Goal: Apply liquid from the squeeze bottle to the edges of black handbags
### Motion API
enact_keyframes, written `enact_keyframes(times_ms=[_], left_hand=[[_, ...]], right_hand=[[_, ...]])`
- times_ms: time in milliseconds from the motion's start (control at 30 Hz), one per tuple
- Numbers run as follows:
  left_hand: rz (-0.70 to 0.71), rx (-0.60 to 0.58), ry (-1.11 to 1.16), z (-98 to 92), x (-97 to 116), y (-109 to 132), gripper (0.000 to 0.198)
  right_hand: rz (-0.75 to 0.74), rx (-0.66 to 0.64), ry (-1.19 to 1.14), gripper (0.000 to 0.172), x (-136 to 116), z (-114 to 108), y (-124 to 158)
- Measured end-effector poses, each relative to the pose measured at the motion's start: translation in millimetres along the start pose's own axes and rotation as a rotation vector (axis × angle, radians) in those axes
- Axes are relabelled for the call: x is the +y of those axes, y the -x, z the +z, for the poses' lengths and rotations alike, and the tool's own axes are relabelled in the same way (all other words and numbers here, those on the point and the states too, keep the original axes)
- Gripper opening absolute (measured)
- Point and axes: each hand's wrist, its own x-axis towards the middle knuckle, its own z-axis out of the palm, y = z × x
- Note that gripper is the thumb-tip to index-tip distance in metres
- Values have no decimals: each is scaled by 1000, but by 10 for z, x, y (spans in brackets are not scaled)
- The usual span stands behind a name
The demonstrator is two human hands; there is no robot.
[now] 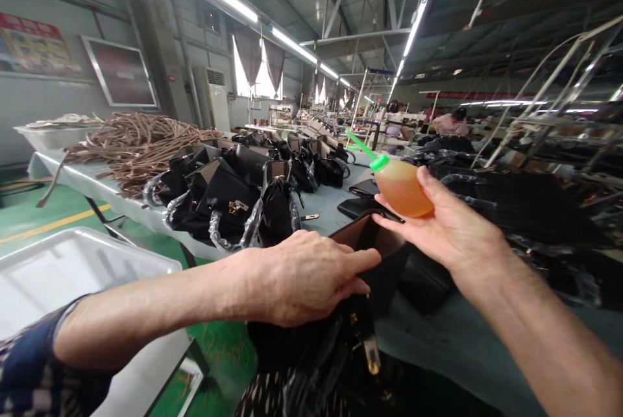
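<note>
Green-capped, one bottle (403,189) rests in one hand (450,226), the right.

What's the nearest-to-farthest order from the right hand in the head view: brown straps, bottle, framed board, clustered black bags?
1. Bottle: held in the right hand.
2. Clustered black bags: to its left.
3. Brown straps: piled farther left, past the bags.
4. Framed board: left background.
</note>
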Motion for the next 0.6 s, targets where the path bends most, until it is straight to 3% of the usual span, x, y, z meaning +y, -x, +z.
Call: enact_keyframes(times_ms=[167,233,333,467,600], left_hand=[[-136,87,-234,137,73,127,34],[-152,103,-247,185,73,186,28],[-163,85,-195,211,42,256,19],[-264,99,-53,244,45,321,24],[-416,255,133,412,102,310,36]], right_hand=[[-7,-8,-11,20,2,-26,-14],[-17,-8,-18,21,5,-38,-21],[-26,-12,-27,24,12,-52,-25],[-32,-11,-38,25,18,-62,-24],[-28,-4,-54,23,25,-57,-19]])
